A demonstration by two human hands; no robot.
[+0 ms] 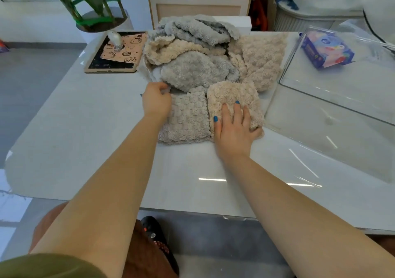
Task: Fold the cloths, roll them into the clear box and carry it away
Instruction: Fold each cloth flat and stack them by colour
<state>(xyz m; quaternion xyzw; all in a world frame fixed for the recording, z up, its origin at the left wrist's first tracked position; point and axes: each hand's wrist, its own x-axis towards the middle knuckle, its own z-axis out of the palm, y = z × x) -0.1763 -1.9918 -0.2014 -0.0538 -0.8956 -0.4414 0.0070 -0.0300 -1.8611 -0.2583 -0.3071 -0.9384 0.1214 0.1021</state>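
A heap of fluffy grey and beige cloths (192,48) lies at the middle back of the white table (85,138). In front of it lie a folded grey cloth (186,119) and, to its right, a folded beige cloth (230,95). My right hand (233,128) presses flat on the beige cloth, fingers spread. My left hand (157,100) pinches the edge of a grey cloth (196,70) at the heap's left front. The clear box (333,115) stands to the right, holding no cloth.
A tablet in a pink case (117,53) with a small white object on it lies at the back left, beside a potted plant (100,6). A blue packet (327,48) lies behind the box. A chair back (198,6) stands behind the table.
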